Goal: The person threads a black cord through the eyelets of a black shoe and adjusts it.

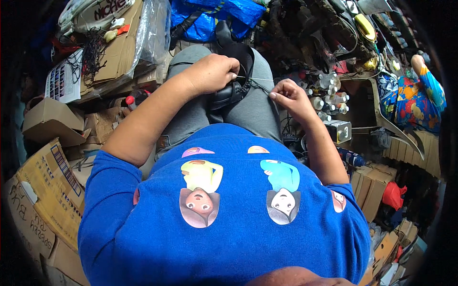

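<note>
On my lap, between the thighs of my grey trousers [255, 110], lies a black leather-like item [225, 98] with a wide curved band [247, 58] rising from it; its exact kind is unclear. My left hand [215, 74] is closed at its near left side, thumb pressed to the fingers, and what it pinches is mostly hidden. A thin pale line runs right from those fingertips, thread or needle, I cannot tell which. Over my right thigh, my right hand [291, 99] has its fingers curled and pinches dark thread [260, 87] that leads to the black item.
Flattened cardboard [114, 55] and a cardboard box [55, 120] are piled at left. A blue plastic bag [202, 21] sits ahead. Several small bottles [329, 97] and a square tin [338, 130] stand right, near a curved metal frame [398, 128]. Another person's arm [431, 88] shows far right.
</note>
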### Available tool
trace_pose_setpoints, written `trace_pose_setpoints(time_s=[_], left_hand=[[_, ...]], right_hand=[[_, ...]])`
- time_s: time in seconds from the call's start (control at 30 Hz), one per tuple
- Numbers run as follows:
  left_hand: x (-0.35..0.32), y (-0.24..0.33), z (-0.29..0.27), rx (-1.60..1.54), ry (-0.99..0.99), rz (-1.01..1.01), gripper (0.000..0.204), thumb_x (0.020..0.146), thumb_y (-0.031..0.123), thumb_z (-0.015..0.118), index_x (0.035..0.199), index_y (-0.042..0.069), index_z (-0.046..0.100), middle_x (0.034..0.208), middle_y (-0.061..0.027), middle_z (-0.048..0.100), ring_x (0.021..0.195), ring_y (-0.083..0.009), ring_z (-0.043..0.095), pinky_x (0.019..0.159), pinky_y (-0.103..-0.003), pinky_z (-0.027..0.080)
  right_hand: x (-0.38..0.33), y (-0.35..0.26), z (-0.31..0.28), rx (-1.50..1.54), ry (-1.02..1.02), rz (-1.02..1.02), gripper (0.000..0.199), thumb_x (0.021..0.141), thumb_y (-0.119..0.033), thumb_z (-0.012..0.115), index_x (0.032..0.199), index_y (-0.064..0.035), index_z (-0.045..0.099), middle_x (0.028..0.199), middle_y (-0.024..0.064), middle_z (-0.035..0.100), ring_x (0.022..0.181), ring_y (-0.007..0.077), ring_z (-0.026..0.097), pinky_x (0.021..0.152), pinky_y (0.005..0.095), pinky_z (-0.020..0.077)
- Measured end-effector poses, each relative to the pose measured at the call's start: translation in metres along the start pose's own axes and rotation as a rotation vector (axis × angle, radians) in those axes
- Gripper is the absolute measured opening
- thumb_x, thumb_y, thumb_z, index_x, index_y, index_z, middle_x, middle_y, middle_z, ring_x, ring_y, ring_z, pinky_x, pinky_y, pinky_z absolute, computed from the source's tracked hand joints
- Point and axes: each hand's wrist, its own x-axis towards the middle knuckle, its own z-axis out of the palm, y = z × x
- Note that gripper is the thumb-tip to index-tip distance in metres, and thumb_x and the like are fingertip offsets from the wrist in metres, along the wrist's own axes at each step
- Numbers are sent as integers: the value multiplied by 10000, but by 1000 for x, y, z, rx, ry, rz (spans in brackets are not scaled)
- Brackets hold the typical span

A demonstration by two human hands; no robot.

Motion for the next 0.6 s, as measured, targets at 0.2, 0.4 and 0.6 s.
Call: trace_pose_setpoints(time_s=[0.2,0.4,0.6], left_hand=[[5,-2,2,59,-44,116,158,824,92,579,969,32,595,930,-165,639,897,-355,607,765,-414,482],[13,-3,0,110,-60,163,147,830,139,562,934,47,611,888,-165,652,864,-358,616,740,-441,486],[12,-14,2,47,-71,123,184,842,201,569,944,57,619,890,-166,652,867,-350,618,747,-430,484]], right_hand=[[22,-18,-35,-105,42,-240,165,736,-168,701,740,-23,622,867,41,518,829,141,499,719,279,402],[55,5,-44,-479,265,3,177,738,-177,696,859,-49,684,980,93,566,895,208,594,784,321,486],[41,-24,-29,-456,62,-236,216,731,-47,685,946,-66,666,1041,39,521,885,142,537,762,281,452]])
